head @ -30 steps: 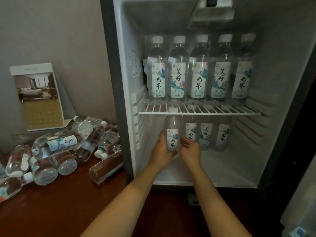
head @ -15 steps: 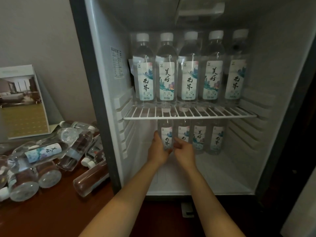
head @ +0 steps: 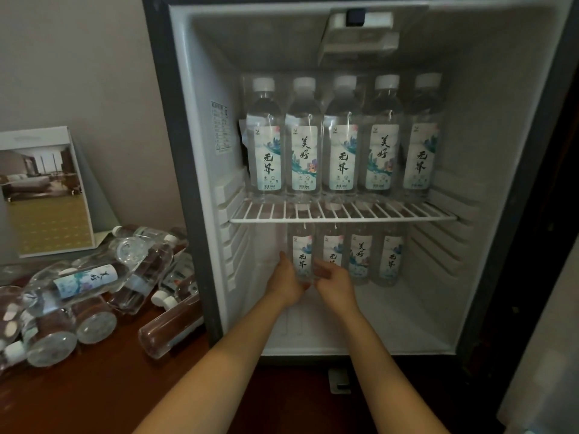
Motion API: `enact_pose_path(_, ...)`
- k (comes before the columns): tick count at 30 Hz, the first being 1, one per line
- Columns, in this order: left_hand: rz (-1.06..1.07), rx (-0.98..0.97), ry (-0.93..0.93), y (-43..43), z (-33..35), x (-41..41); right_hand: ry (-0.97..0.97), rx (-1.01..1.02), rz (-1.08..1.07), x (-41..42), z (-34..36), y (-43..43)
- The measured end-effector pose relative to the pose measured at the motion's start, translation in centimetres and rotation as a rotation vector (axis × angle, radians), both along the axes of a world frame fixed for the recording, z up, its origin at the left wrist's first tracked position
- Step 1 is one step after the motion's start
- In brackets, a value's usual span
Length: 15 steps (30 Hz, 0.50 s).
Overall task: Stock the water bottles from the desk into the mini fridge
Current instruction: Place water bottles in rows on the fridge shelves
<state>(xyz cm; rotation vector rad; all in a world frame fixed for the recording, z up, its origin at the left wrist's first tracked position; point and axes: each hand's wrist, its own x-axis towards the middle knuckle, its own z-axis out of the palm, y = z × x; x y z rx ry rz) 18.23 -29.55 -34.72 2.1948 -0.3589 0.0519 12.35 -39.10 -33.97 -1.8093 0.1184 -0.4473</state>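
Clear bottle upright below the fridge shelf, left grip and right grip both curled round it

two bare forearms, left grip and right grip likewise bare

water bottle: moved from the front of the lower compartment back into line with the three bottles standing there, now at the row's left end | left hand, right hand: gone deeper under the wire shelf with it, fingers round its lower half
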Motion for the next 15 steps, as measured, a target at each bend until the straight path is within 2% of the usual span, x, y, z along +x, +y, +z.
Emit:
enact_pose_path(5, 0.011, -0.020, -0.152, 1.9, -0.3, -3.9, 0.123, 0.045, 0.005, -1.3, -0.4, 0.9)
enact_pose_path(11, 0.037, -0.116, -0.442, 7.7, -0.8, -11.1, 0.197, 0.144, 0.171, -4.7, -0.1, 4.7)
enact_pose_path(15, 0.230, -0.145, -0.601, 13.2, -1.6, -13.7, 0.300, 0.140, 0.362, -7.0, 0.1, 8.0)
